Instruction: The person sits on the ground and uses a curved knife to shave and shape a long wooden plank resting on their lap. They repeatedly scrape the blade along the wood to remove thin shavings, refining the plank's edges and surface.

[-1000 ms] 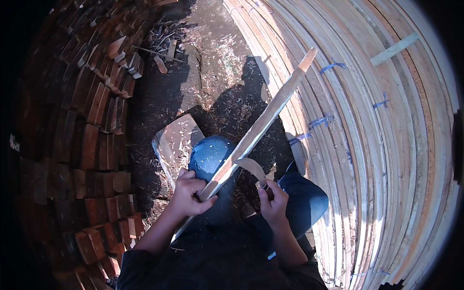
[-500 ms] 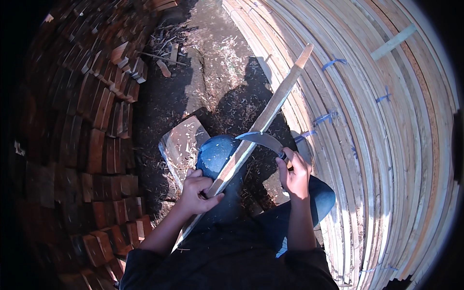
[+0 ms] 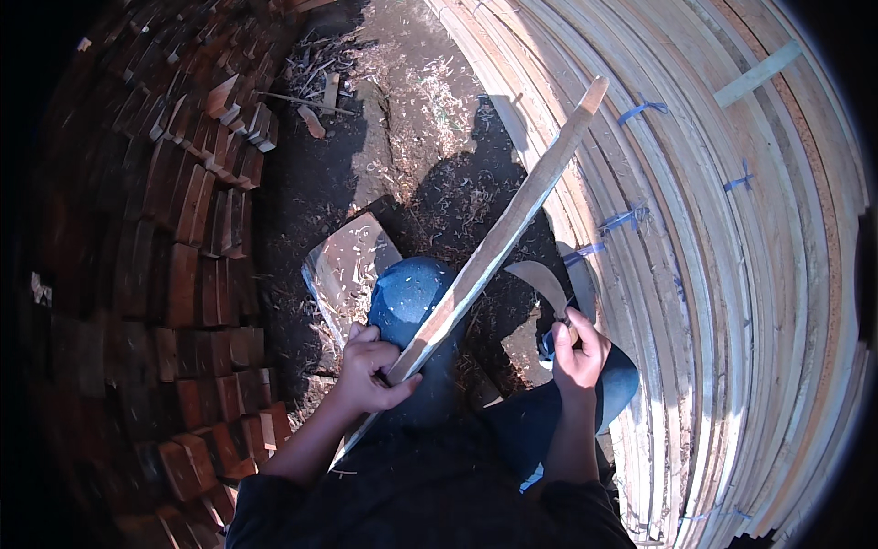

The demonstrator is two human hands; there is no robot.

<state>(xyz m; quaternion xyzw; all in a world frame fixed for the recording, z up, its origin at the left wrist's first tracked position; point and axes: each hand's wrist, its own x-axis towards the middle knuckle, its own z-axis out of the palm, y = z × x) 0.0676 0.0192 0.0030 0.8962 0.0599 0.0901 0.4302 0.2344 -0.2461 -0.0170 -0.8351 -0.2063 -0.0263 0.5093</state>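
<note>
A long, narrow wooden strip slants from my lap up to the far right, one long edge pale and the face brown. My left hand is closed around its lower part, beside my raised knee. In my right hand is a sickle with a curved blade, gripped by its handle, which my fingers mostly cover. The blade points up and left and stands apart from the strip, to its right. Below my left hand the strip's lower end runs in against my dark shirt.
Stacked brown wood blocks rise along the left. Long pale boards, some bound with blue ties, fill the right. A flat wooden piece lies by my knee. Shavings and wood scraps litter the ground ahead.
My right hand has moved right and slightly down, and the sickle blade has come off the strip and turned more upright. The strip's far end has shifted slightly right. My left hand keeps its hold.
</note>
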